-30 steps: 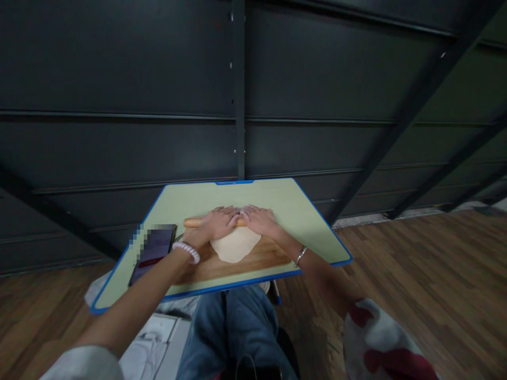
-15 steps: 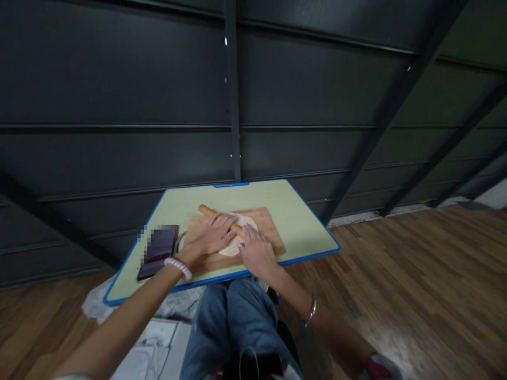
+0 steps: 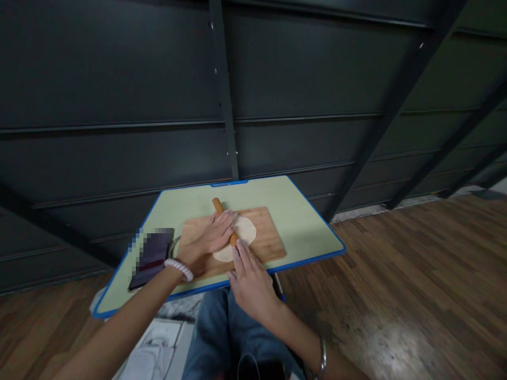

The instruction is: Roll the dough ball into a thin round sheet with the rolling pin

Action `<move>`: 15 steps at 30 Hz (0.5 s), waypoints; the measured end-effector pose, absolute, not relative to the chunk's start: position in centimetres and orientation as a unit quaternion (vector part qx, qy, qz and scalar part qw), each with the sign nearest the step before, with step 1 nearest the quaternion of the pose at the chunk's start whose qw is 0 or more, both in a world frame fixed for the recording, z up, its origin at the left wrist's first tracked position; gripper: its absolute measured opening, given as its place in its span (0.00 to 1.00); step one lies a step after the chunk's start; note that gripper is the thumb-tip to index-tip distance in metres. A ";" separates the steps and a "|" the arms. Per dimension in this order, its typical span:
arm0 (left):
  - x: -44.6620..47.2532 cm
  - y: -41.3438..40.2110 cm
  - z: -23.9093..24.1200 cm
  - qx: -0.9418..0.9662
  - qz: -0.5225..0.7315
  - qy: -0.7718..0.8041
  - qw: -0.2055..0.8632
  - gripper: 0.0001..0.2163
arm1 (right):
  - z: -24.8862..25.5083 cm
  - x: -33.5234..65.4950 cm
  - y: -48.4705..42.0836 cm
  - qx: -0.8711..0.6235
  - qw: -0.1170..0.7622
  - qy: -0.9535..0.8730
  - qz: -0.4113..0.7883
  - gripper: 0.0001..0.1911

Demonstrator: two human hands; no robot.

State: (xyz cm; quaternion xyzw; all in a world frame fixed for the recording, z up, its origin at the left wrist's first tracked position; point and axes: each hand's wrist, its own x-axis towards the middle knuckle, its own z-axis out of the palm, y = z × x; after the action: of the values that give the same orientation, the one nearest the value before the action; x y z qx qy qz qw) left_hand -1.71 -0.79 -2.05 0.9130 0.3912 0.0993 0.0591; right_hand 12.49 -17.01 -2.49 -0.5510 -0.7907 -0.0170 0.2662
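Note:
A wooden rolling pin (image 3: 217,205) lies slantwise across a flat round of pale dough (image 3: 246,230). Beneath the dough is a wooden cutting board (image 3: 273,240). My left hand (image 3: 216,233) rests over the middle of the pin, its fingers laid across it and hiding part of the dough. At the pin's near end, my right hand (image 3: 252,282) has its fingertips on the wood, with the palm towards the board's front edge. Dough shows on both sides of the pin.
The board sits on a small light-green table (image 3: 312,227) with a blue rim. A dark tablet or phone (image 3: 152,261), partly pixelated, lies at the table's left. Dark panelled wall (image 3: 301,142) stands behind; wooden floor (image 3: 415,264) extends right. My jeans-clad legs (image 3: 216,322) are below.
The rolling pin has turned steeper, its far end shifting right and its near end coming towards me. My right hand has moved nearer to me, and more dough shows on the right.

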 end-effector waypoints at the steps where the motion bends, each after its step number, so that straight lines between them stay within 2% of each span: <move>1: -1.2 -0.6 -2.0 0.915 0.097 0.387 0.059 0.25 | -2.6 12.6 -17.0 -0.556 0.266 -0.787 -0.011 0.28; 15: 4.9 1.0 -0.7 0.933 0.105 0.344 0.030 0.22 | -2.8 16.6 -15.6 -0.597 0.294 -0.746 -0.021 0.26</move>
State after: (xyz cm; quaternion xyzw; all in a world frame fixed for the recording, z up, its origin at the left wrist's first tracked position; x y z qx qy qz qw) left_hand 4.89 1.02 -0.69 0.9327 0.3436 0.1050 0.0295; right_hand 16.60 -15.61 -2.81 -0.5971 -0.7461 -0.0210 0.2938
